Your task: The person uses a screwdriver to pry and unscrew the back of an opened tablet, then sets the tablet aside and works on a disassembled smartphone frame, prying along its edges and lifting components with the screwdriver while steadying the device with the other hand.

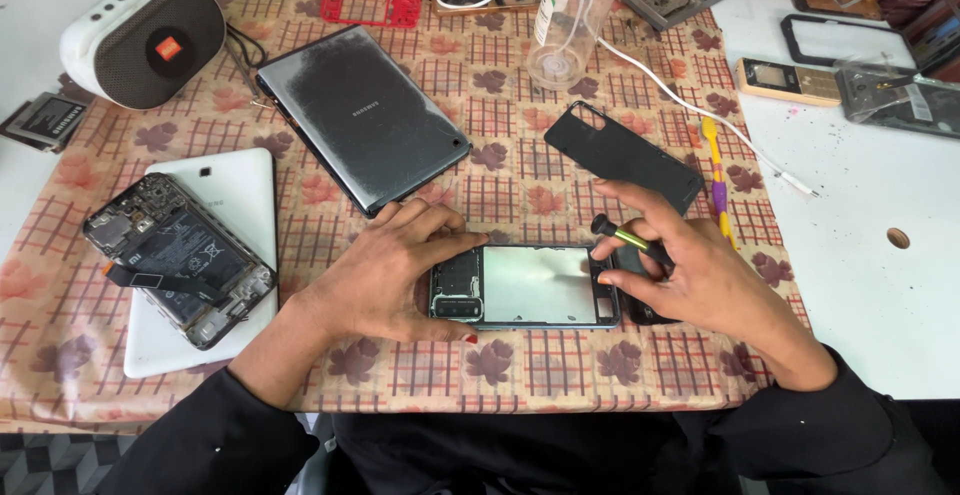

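Left hand steadies an opened phone; right hand works a screwdriver
Left fingers pressed on the frame, right fingers pinching the tool; best kept upright

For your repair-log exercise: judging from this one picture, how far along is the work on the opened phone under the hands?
Done: the black back cover is off, lying apart. In hand: the left hand steadies the opened phone; the right hand holds a small screwdriver at its right end. Left: the inner plate looks in place; screws too small to tell.
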